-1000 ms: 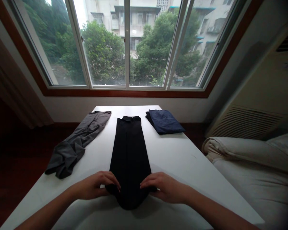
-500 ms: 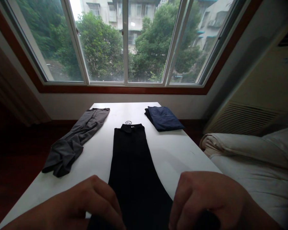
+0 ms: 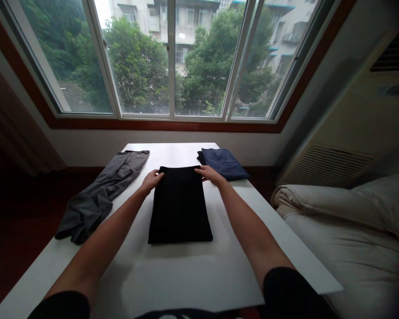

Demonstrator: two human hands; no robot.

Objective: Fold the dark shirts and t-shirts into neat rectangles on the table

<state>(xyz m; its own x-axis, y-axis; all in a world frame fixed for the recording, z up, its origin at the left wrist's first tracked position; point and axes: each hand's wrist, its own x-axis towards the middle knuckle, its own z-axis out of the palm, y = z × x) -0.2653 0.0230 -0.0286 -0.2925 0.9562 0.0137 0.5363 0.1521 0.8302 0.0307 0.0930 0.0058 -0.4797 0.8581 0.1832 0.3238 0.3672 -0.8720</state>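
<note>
A black garment (image 3: 180,206), folded into a near-rectangle, lies in the middle of the white table (image 3: 173,277). My left hand (image 3: 152,180) pinches its far left corner, thumb on top. At the far right corner my right hand (image 3: 209,173) grips the cloth the same way. Grey trousers (image 3: 111,190) lie rumpled lengthwise on the left side of the table. Beyond my right hand, a folded dark blue garment (image 3: 224,163) rests on a black one, whose edge shows at its left.
A wide window (image 3: 169,122) with a brown frame is behind the table. To the right stand a padded beige seat (image 3: 335,221) and a pale appliance with vents (image 3: 332,164). A curtain (image 3: 20,119) hangs at the left.
Both hands have moved from the near edge to the far end of the black garment. Its near part has been folded over to the far end, so it is now shorter.
</note>
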